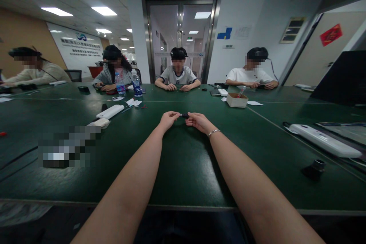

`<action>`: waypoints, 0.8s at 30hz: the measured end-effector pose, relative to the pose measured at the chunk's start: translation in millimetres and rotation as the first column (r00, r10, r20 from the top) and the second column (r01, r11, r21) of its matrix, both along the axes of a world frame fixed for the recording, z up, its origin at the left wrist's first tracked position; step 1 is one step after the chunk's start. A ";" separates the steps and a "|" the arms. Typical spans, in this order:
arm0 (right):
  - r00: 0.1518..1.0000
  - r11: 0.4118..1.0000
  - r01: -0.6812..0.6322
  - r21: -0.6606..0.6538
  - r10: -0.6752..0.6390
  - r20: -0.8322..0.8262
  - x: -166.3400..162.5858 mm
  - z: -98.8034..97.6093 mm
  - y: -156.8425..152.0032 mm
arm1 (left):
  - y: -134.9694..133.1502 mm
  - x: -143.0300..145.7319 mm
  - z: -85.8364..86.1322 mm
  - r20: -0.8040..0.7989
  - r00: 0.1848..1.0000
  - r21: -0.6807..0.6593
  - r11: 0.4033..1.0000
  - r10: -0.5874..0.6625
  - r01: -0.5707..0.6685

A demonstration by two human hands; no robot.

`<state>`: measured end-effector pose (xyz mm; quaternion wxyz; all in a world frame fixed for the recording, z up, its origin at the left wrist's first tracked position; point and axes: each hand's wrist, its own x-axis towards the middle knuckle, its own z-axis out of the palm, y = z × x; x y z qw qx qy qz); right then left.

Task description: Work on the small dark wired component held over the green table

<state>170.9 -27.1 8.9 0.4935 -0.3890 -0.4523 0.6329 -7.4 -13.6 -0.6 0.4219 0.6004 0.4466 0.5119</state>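
Observation:
Both arms reach forward over the green table (185,171). Between my hands is a small black object (185,115) with a short silvery end on its left; it is too small to tell its exact kind. My left hand (169,119) is closed, pinching the silvery end between thumb and fingertips. My right hand (199,122), with a bracelet (214,132) at its wrist, is closed around the black end, fingers curled. The object is held just above the table, roughly level, and the fingers partly hide it.
White power strips (111,111) lie left and right. A small open box (237,100) stands ahead right, a black funnel-shaped piece (314,168) near right. Two bottles (136,85) stand ahead left, beside paper scraps (134,102). Several people sit across the table.

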 end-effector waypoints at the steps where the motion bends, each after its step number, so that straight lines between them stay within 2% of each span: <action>1: 1.000 1.000 0.001 0.001 -0.001 -0.003 0.1 -0.3 0.1 | 0.8 0.0 -0.6 -0.001 1.000 0.004 1.000 -0.003 0.003; 12: 0.999 0.999 -0.035 0.020 0.035 0.000 1.4 0.0 -0.2 | 3.3 1.9 -2.0 -0.097 0.994 -0.052 0.997 0.047 -0.052; 19: 0.999 0.998 -0.053 0.023 0.053 0.011 1.9 1.3 -0.5 | -2.0 -0.8 1.2 -0.250 0.962 -0.010 0.994 0.107 -0.113; 24: 0.999 0.998 -0.049 0.030 0.048 0.017 1.9 2.6 -2.1 | -1.3 -1.5 0.7 -0.275 0.955 -0.011 0.993 0.110 -0.118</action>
